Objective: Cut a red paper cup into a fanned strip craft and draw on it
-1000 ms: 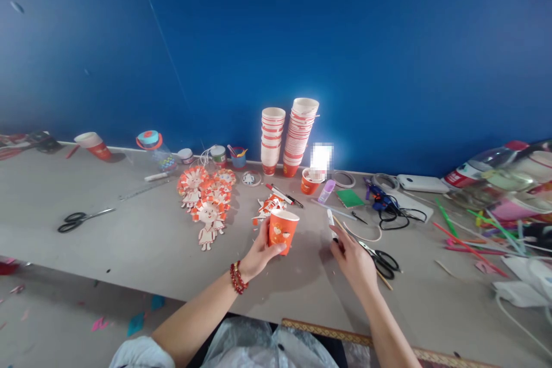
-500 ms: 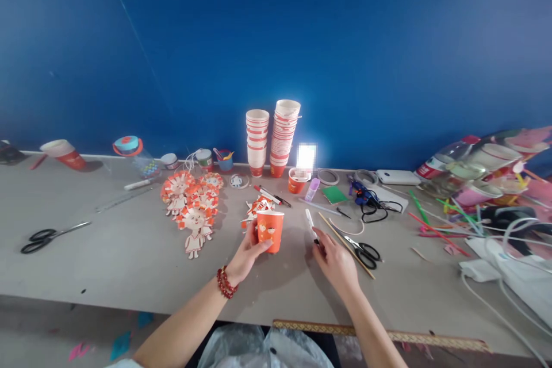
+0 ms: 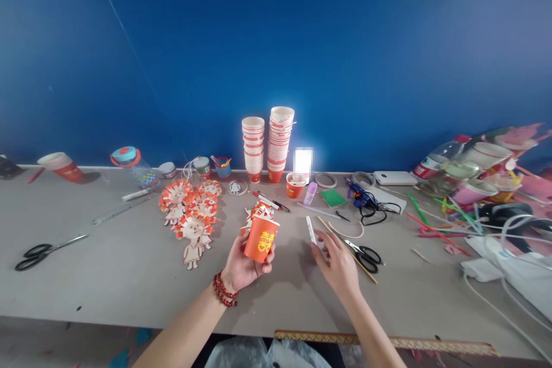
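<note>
In the head view my left hand (image 3: 244, 264) is closed around an orange paper cup (image 3: 262, 238) with a white rim and yellow characters on its side. The cup is tilted, mouth up. My right hand (image 3: 338, 264) is low over the table, its fingers curled at the lower end of a slim white pen-like tool (image 3: 311, 229); the fingers hide that end. Beside this hand lie a thin wooden stick (image 3: 347, 250) and black-handled scissors (image 3: 368, 257). Behind the held cup is a small pile of orange and white paper cut-outs (image 3: 254, 215).
Paper doll cut-outs (image 3: 194, 236) with orange fringes are heaped left of centre. Two tall stacks of paper cups (image 3: 253, 152) stand by the blue partition (image 3: 215, 57). More scissors (image 3: 38, 253) lie far left. A blue glue gun (image 3: 364, 198), a bottle (image 3: 437, 164) and white cables crowd the right.
The orange cup has turned in my left hand: yellow characters now face me instead of the small pictures, and it leans more. My right hand's fingers have shifted slightly. The camera view has tilted up slightly.
</note>
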Motion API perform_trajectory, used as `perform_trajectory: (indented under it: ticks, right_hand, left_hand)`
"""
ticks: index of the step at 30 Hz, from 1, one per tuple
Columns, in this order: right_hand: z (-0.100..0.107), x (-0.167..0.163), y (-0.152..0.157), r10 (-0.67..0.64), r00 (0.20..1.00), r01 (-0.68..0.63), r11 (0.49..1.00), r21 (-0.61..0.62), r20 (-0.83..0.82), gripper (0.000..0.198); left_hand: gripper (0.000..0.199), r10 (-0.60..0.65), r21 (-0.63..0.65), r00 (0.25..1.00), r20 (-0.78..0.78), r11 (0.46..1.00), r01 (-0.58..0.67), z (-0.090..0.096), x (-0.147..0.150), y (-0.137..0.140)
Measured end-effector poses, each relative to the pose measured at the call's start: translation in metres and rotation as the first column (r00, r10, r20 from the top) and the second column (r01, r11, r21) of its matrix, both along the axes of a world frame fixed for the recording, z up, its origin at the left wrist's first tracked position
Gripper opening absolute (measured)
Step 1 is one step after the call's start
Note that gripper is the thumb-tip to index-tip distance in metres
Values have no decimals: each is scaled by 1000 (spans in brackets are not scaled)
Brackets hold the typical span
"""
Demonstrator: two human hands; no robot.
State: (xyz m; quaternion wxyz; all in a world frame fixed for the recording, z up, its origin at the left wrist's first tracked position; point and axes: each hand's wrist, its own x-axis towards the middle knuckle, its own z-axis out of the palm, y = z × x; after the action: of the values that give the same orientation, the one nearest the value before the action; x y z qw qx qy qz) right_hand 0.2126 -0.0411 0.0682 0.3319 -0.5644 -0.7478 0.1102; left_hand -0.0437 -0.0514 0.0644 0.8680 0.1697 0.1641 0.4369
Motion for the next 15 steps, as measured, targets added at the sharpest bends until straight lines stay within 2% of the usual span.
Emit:
perform_trajectory:
  ticks: [2,4,6,7,9,12,15]
  right_hand:
    - [16,-13,-3,133,979,-139,990,-31,-157,38]
    - [27,-28,-4,302,907,-339,938,-80,-294,43]
    - [31,-40,-3,419,851,-467,880,-89,-318,28]
    - [30,-44,-2,440,843,-485,870,-88,-309,21]
    - [26,-47,1,442,849,-479,875,-71,-290,24]
    - [23,-46,1,474,839,-500,866,-32,-268,25]
    - [29,-45,-2,546,809,-563,826,-21,-217,18]
  left_hand:
    - [54,-77,16,997,-10,997,77,-3,1,2]
    - [59,-136,27,990,-48,990,137,-7,1,3]
    - [65,-166,25,979,-117,985,170,-9,0,3]
    - [65,-155,34,972,-174,986,163,-9,-1,3]
    - [57,-70,83,952,-296,992,99,-8,-4,3]
    - [49,56,170,924,-379,985,10,-4,-6,0]
    - [50,116,314,859,-499,948,54,-2,-4,-5]
